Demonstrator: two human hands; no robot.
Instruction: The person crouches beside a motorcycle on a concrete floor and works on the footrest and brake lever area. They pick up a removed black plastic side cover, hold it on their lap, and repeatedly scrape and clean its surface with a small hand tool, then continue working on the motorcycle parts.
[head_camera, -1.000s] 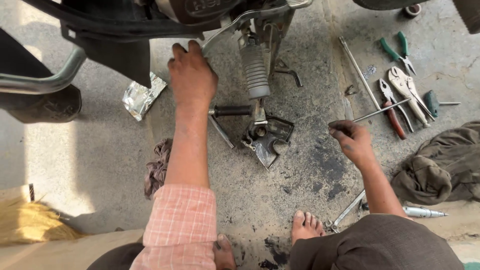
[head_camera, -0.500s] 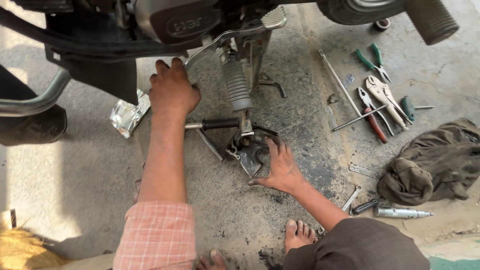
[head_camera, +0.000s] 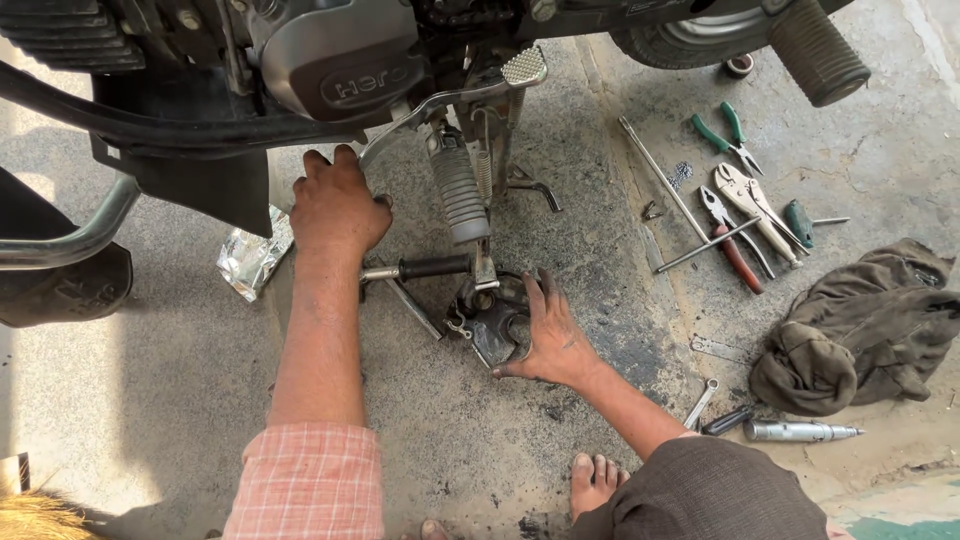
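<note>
Bracket (head_camera: 497, 330) under right hand (head_camera: 550, 340); left hand (head_camera: 335, 205) on motorcycle (head_camera: 330, 60)

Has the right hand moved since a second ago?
Yes. The right hand left the long metal rod by the pliers and now rests on the dark metal bracket.

Roadside repair workshop: motorcycle (head_camera: 330, 80) on oil-stained concrete floor (head_camera: 600, 290), pliers (head_camera: 735, 235), greasy rag (head_camera: 860, 330).

Daylight, bright overall. Floor (head_camera: 120, 400) at left blown out by sun; motorcycle (head_camera: 300, 70) casts a hard shadow across the middle. Glare on the foil scrap (head_camera: 250, 262). Focus sharp centre, slight wide-angle stretch and softness at the edges.
</note>
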